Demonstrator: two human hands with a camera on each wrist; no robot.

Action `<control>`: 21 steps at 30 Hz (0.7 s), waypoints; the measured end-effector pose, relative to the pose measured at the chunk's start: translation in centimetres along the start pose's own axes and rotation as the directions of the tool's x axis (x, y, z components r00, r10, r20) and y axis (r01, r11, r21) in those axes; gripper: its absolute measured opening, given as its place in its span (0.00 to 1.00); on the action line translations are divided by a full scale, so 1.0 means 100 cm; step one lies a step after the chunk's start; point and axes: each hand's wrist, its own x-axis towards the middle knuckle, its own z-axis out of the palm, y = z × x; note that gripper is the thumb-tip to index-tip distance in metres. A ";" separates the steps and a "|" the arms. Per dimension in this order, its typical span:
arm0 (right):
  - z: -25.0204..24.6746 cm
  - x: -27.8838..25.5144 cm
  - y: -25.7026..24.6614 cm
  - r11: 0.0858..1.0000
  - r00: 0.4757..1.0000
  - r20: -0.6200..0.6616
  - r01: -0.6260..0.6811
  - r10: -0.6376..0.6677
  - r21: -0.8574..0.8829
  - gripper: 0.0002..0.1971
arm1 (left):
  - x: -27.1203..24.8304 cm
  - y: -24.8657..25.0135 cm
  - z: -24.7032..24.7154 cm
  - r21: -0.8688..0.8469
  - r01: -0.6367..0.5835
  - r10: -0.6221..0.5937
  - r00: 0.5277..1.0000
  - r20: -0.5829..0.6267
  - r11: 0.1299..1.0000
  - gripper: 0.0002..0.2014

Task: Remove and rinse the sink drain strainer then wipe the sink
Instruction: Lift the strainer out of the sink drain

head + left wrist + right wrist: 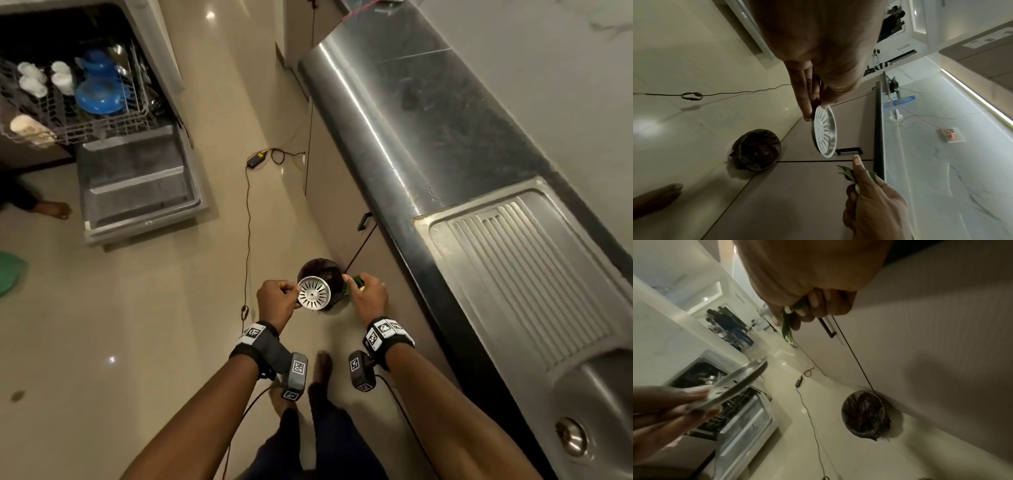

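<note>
My left hand pinches the round slotted steel drain strainer by its rim, above a small bin lined with a dark bag on the floor. In the left wrist view the strainer shows edge-on below my fingers. My right hand holds a clump of green leafy scraps just right of the bin; the right wrist view shows the scraps dangling from curled fingers. The steel sink with ribbed drainboard lies to my right.
An open dishwasher with a loaded rack stands at the left. A black cable runs across the tiled floor to an adapter. Cabinet fronts with a dark handle sit under the dark counter. Someone's bare foot shows at far left.
</note>
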 end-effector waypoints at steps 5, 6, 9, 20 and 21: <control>0.051 0.045 0.029 0.989 0.995 0.042 -0.089 0.095 -0.119 0.25 | 0.029 -0.036 0.005 -0.036 0.125 -0.127 0.989 -0.076 0.992 0.02; 0.065 0.057 0.035 0.984 0.993 0.056 -0.090 0.100 -0.155 0.25 | 0.039 -0.048 0.009 -0.049 0.155 -0.159 0.983 -0.094 0.987 0.03; 0.097 0.085 0.049 0.971 0.990 0.077 -0.099 0.118 -0.216 0.21 | 0.065 -0.078 0.021 -0.097 0.208 -0.219 0.967 -0.127 0.973 0.03; 0.215 0.173 0.113 0.932 0.979 0.108 -0.125 0.171 -0.341 0.17 | 0.159 -0.161 0.072 -0.119 0.245 -0.263 0.949 -0.171 0.962 0.05; 0.229 0.183 0.123 0.927 0.977 0.119 -0.125 0.177 -0.354 0.17 | 0.170 -0.170 0.081 -0.124 0.241 -0.261 0.949 -0.175 0.962 0.04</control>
